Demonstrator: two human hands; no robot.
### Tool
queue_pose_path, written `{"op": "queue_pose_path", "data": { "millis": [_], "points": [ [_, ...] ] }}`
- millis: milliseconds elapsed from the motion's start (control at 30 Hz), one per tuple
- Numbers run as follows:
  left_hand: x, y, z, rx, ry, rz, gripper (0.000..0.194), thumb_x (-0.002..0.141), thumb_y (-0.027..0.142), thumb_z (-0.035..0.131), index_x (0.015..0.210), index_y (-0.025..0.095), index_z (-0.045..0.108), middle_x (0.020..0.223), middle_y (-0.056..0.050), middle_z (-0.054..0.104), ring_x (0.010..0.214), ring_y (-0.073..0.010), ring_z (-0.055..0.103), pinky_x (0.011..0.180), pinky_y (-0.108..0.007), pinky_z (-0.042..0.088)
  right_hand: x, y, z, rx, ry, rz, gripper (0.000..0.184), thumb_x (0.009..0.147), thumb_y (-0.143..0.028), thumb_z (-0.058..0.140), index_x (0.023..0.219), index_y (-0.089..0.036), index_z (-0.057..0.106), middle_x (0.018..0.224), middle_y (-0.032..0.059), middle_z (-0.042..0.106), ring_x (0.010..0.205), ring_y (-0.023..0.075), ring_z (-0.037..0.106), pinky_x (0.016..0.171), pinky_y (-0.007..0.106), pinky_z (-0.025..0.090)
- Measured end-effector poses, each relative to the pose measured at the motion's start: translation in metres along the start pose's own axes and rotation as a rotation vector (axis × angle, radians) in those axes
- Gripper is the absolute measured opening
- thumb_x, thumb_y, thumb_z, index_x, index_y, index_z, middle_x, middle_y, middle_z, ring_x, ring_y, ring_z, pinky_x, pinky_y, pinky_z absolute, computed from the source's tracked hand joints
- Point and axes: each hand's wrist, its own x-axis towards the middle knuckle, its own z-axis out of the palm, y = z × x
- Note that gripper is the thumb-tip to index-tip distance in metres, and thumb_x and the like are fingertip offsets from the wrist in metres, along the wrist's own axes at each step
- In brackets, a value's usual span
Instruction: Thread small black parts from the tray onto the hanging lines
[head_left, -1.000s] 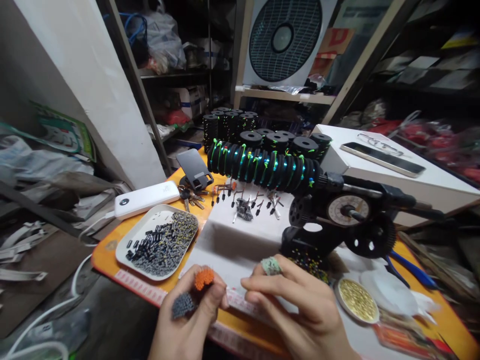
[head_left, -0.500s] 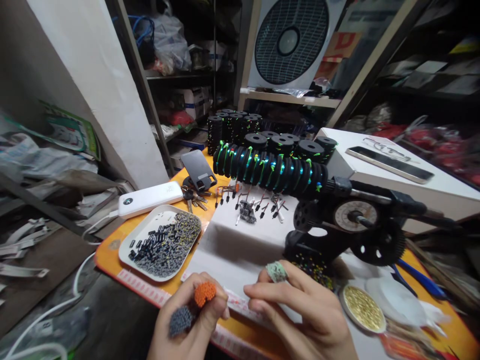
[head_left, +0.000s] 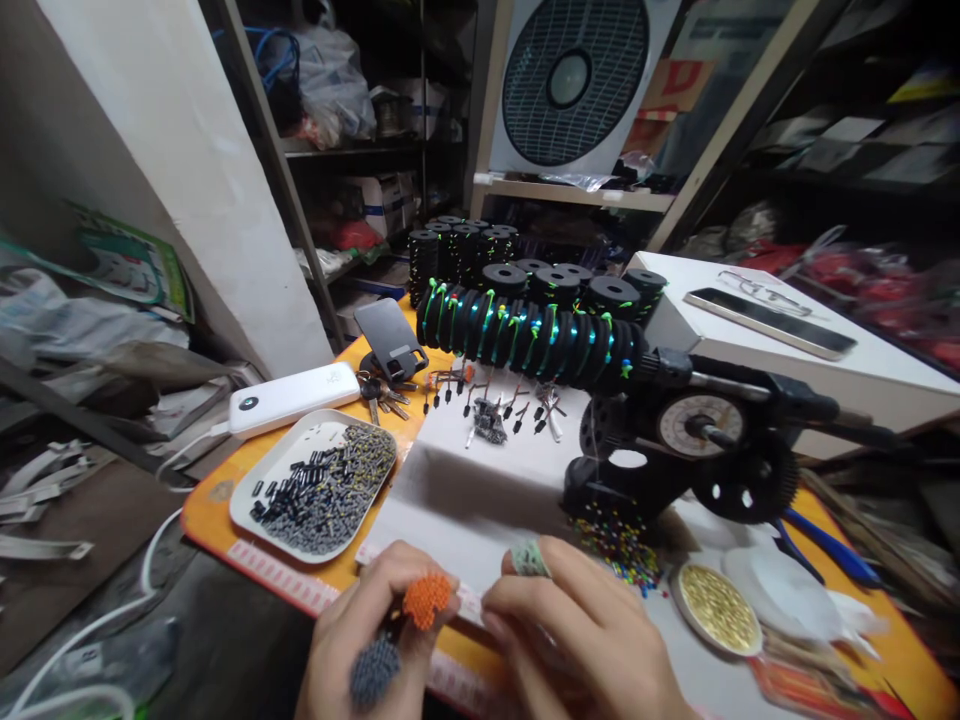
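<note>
Bundle in the left hand looks bright orange and knobbly.

Right hand: blurred; whether its fingertips pinch anything, cannot tell. Left hand: lower part cut by bottom edge, some hidden behind orange bundle. Fan cropped at top. Dial marks too small to read.

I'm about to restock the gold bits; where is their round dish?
In the head view, the round dish is at lower right, beside the right hand, with coloured beads off its upper left.
</note>
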Motion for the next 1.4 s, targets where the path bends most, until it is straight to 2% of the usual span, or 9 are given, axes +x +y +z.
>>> {"op": "queue_pose_path", "data": {
  "millis": [167, 333, 400, 567, 633, 800, 867, 1033, 1400],
  "points": [
    [0.013, -0.005, -0.026, 0.265, 0.217, 0.146, 0.012, 0.089, 0.017, 0.062, 0.086, 0.028, 0.065, 0.082, 0.004, 0.068, 0.077, -0.0161, 0.065, 0.077, -0.022, 0.05, 0.004, 0.001, -0.011, -0.077, -0.061, 0.062, 0.016, 0.088, -0.004, 0.051, 0.094, -0.018, 0.058, 0.076, 0.004, 0.055, 0.07, 0.0168, 0.055, 0.062, 0.028, 0.047],
    [0.032, -0.006, -0.032, 0.467, -0.344, 0.17, 0.02, 0.092, 0.01, 0.053, 0.091, 0.027, 0.064, 0.086, 0.001, 0.07, 0.084, -0.0186, 0.069, 0.075, -0.025, 0.052, 0.014, -0.003, -0.022, 0.11, -0.107, 0.164, 0.016, 0.091, -0.003, 0.05, 0.092, -0.018, 0.055, 0.078, 0.0015, 0.054, 0.068, 0.0124, 0.052, 0.061, 0.025, 0.044],
    [0.033, -0.006, -0.025, 0.459, -0.418, 0.135, 0.024, 0.092, 0.01, 0.051, 0.104, 0.027, 0.061, 0.1, -0.003, 0.069, 0.095, -0.0216, 0.068, 0.083, -0.031, 0.052, 0.016, -0.004, -0.023, 0.114, -0.112, 0.174, 0.014, 0.09, -0.005, 0.052, 0.088, -0.018, 0.055, 0.075, 0.0006, 0.054, 0.067, 0.0122, 0.051, 0.06, 0.025, 0.042],
    [0.022, -0.004, -0.01, 0.082, -0.209, 0.009, 0.019, 0.092, 0.021, 0.058, 0.11, 0.027, 0.059, 0.123, -0.01, 0.062, 0.095, -0.0253, 0.066, 0.08, -0.036, 0.054, 0.016, -0.002, -0.022, 0.139, -0.095, 0.234, 0.013, 0.091, -0.012, 0.059, 0.08, -0.019, 0.058, 0.071, -0.0005, 0.058, 0.065, 0.0129, 0.049, 0.058, 0.025, 0.041],
    [0.018, -0.003, -0.005, -0.119, -0.196, -0.053, 0.008, 0.096, 0.028, 0.054, 0.097, 0.025, 0.062, 0.115, -0.009, 0.066, 0.079, -0.0206, 0.066, 0.073, -0.034, 0.054, 0.014, 0.0, -0.02, 0.154, -0.081, 0.287, 0.013, 0.091, -0.014, 0.06, 0.081, -0.021, 0.063, 0.069, -0.0011, 0.059, 0.064, 0.0139, 0.05, 0.058, 0.026, 0.042],
    [0.014, 0.001, 0.005, -0.349, -0.235, -0.227, 0.02, 0.094, 0.04, 0.061, 0.085, 0.024, 0.069, 0.094, -0.003, 0.072, 0.085, -0.0185, 0.068, 0.082, -0.028, 0.053, 0.011, 0.002, -0.015, 0.177, -0.022, 0.335, 0.014, 0.09, -0.018, 0.064, 0.088, -0.029, 0.072, 0.072, -0.0026, 0.069, 0.066, 0.015, 0.056, 0.06, 0.027, 0.044],
    [0.013, 0.004, 0.008, -0.41, -0.261, -0.357, 0.026, 0.089, 0.047, 0.067, 0.083, 0.023, 0.072, 0.077, -0.002, 0.072, 0.07, -0.0171, 0.068, 0.069, -0.025, 0.054, 0.011, 0.0, -0.014, 0.2, -0.022, 0.335, 0.015, 0.09, -0.017, 0.065, 0.091, -0.03, 0.073, 0.075, -0.0034, 0.072, 0.067, 0.015, 0.058, 0.062, 0.027, 0.046],
    [0.008, 0.011, 0.015, -0.41, -0.228, -0.581, 0.049, 0.072, 0.066, 0.073, 0.08, 0.018, 0.07, 0.053, 0.005, 0.053, 0.044, -0.0053, 0.037, 0.044, -0.016, 0.025, 0.013, -0.002, -0.013, 0.215, -0.01, 0.323, 0.015, 0.09, -0.017, 0.065, 0.092, -0.027, 0.076, 0.071, -0.0001, 0.066, 0.065, 0.014, 0.055, 0.06, 0.025, 0.046],
    [0.0, 0.004, 0.011, -0.312, -0.189, -0.552, 0.047, 0.072, 0.069, 0.071, 0.08, 0.023, 0.068, 0.06, 0.003, 0.056, 0.061, -0.0135, 0.051, 0.061, -0.023, 0.043, 0.016, -0.007, -0.016, 0.211, -0.104, 0.32, 0.018, 0.09, -0.016, 0.061, 0.087, -0.021, 0.078, 0.07, 0.0023, 0.053, 0.069, 0.0167, 0.054, 0.06, 0.028, 0.043]
  ]
}}
